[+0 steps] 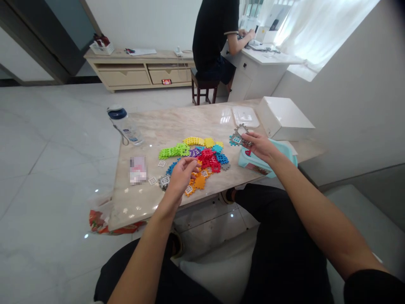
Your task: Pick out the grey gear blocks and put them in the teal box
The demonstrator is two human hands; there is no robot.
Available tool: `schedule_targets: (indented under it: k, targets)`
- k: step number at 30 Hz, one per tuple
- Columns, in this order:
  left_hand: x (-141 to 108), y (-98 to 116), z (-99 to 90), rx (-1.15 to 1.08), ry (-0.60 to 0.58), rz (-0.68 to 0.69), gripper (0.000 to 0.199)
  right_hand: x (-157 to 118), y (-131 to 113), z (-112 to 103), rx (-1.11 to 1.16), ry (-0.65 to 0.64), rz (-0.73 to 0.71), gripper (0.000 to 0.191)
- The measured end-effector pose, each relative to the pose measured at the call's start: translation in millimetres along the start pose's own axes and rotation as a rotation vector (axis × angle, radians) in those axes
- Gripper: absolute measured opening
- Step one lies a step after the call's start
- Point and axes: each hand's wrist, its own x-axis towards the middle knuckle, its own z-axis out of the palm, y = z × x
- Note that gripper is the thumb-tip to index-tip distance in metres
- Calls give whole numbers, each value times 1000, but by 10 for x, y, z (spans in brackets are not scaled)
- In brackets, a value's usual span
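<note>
Right hand (257,144) pinching at least two tiles (241,131) beside tub (287,148); they point left, long axis crosswise.
Left hand (183,171), half-curled over pile (207,158): hold indeterminable. Loose windows (152,180): two.

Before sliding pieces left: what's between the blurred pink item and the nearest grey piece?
Head view: a white window-like piece lies between the pink item and the grey piece.

A water bottle (127,126) stands left; beyond – a person (211,36) sits on a stool (206,84)
</note>
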Motion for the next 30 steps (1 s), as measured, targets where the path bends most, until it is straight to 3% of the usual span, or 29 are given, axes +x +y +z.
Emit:
schedule_targets:
  k: [4,7,11,15,18,21,23,25,30]
  targets:
    - [91,-55,82,-67,-35,-26,39,-82,24,768,22,-274,91,39]
    - [132,-48,96,-124,-106,-24,39,-141,111,1156,47,-391,162,43]
    - [151,-61,20,-120,-53,-24,39,-205,257,1421,61,-440,243,46]
    - [141,-153,-167,-72,14,22,40,-210,321,1516,17,-438,199,47]
    - [124,-222,-320,-43,82,36,41,-196,291,1515,-133,-360,1,41]
    - [116,-249,-421,-49,111,9,41,-197,255,1491,-477,-267,-392,25]
    - [134,-250,-445,-66,93,-29,40,-201,267,1492,-676,-314,-608,15]
    - [178,-249,-443,-91,62,-85,38,-201,318,1518,-816,-412,-747,21]
    - [330,-241,-442,-163,-5,-202,33,-143,494,1607,-1121,-540,-925,33]
